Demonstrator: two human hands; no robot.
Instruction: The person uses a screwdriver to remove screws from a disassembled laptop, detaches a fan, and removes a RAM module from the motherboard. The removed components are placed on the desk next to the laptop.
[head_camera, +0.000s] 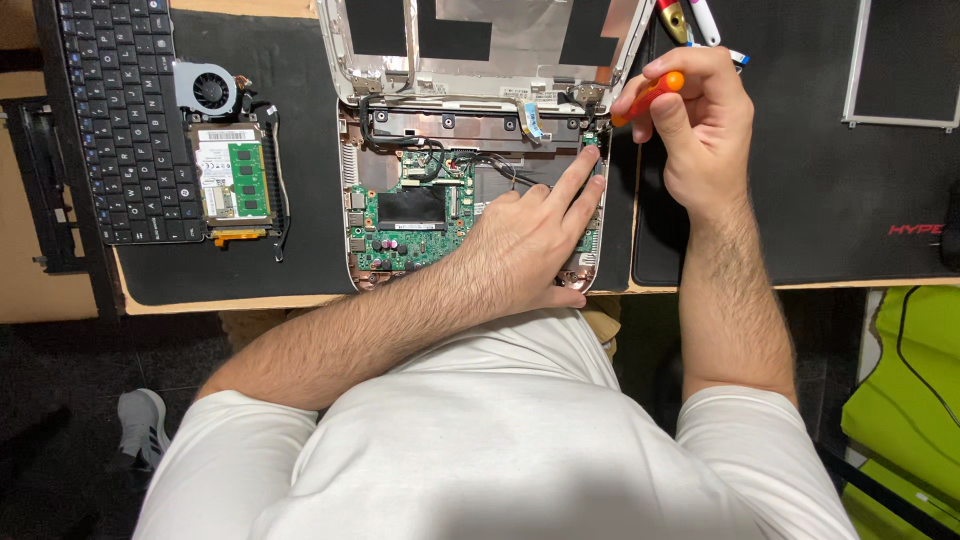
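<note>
Your left hand (525, 235) lies flat, fingers spread, on the stripped laptop base (470, 190) — gripping nothing. Your right hand (695, 120) pinches the orange screwdriver (650, 95) at its right hinge corner. Keyboard (125, 115), fan (205, 88) already out — green motherboard (410, 215) still seated.

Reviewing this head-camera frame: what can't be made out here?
- Screwdriver tip: hidden in the head view behind the right hand, so what it touches is unclear.
- Right side of the opened laptop: covered by the left hand.
- Laptop lid and keyboard: cut off by the top edge.
- Green board components: too small to identify.
</note>
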